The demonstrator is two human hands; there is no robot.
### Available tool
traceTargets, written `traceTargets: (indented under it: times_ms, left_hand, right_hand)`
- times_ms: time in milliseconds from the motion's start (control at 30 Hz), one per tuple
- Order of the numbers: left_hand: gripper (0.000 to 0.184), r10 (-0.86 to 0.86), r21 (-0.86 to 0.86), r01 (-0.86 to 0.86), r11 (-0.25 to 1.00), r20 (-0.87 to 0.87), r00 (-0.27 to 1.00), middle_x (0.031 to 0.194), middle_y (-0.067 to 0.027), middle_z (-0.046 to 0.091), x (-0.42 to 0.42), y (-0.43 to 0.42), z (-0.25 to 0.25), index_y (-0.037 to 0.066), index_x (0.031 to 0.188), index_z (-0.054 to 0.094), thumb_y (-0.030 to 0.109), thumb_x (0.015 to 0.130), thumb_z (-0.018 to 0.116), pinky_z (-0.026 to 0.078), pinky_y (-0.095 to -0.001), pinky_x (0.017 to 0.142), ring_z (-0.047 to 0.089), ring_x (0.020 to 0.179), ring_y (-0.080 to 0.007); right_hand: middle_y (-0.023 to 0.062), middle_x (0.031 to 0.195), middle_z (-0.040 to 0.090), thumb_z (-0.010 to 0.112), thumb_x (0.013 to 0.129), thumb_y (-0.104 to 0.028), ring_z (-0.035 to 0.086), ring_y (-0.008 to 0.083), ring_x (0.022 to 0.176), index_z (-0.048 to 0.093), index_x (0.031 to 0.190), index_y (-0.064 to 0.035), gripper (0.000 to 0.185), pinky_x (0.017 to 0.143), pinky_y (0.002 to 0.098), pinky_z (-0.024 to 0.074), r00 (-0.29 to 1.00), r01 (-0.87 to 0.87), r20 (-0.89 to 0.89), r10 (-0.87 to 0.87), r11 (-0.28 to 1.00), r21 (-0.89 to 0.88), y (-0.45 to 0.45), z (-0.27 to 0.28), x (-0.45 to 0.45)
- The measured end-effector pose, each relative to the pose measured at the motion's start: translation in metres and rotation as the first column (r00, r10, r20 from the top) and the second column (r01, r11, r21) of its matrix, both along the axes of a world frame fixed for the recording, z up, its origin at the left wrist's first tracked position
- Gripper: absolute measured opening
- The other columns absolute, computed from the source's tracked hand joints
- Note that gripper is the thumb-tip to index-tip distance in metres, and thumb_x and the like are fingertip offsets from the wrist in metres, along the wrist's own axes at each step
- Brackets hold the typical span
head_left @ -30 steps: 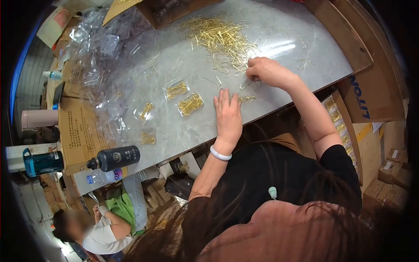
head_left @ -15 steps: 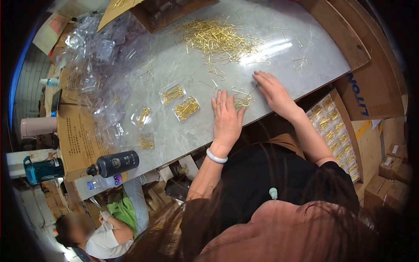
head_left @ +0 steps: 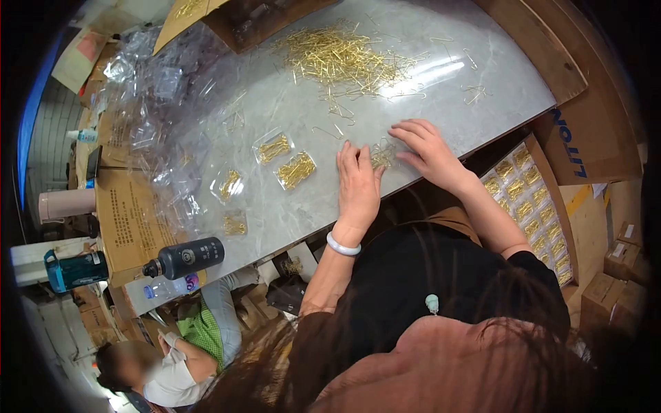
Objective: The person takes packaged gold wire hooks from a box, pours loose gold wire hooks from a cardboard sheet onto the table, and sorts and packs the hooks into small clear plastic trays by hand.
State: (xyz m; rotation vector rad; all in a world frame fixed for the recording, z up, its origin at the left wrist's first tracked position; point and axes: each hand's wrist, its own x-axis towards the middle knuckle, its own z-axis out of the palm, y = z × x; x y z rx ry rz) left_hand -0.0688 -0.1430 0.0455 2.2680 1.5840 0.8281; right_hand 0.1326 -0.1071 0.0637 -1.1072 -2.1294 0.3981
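Between my two hands lies a small bunch of gold wire hooks (head_left: 381, 154), near the front edge of the table. My left hand (head_left: 358, 187), a pale bangle on its wrist, rests at the left side of the bunch with fingers stretched forward. From the right, my right hand (head_left: 427, 155) reaches to the bunch, its fingers slightly bent and apart from the thumb. Neither hand visibly grips anything. Left of my left hand sit clear plastic boxes filled with gold hooks (head_left: 296, 171). Farther back spreads a large heap of gold hooks (head_left: 344, 58).
Clear plastic packaging (head_left: 162, 117) covers the table's left side. A dark bottle (head_left: 186, 257) lies at the left front edge, beside a clear bottle (head_left: 165, 289). A carton of packed hooks (head_left: 530, 206) stands low right. Another person (head_left: 182, 365) sits at lower left.
My right hand has moved left and closer to the small bunch of hooks. The bunch is now more gathered between the hands. My left hand has hardly moved.
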Motion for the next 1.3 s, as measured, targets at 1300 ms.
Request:
traceTargets:
  times_ms: [1300]
  left_hand:
    - [0.060, -0.210, -0.071, 0.221, 0.973, 0.140, 0.968, 0.140, -0.0225, 0.045, -0.020, 0.016, 0.010, -0.003, 0.135, 0.049, 0.010, 0.082, 0.074, 0.034, -0.0485, 0.113, 0.037, 0.138, -0.0435]
  right_hand:
    - [0.0073, 0.101, 0.058, 0.077, 0.078, -0.025, 0.053, 0.0281, 0.102, 0.063, 0.102, -0.0101, 0.032, 0.089, 0.0432, 0.0415, 0.994, 0.087, 0.072, -0.084, 0.995, -0.048, -0.001, -0.020, -0.024]
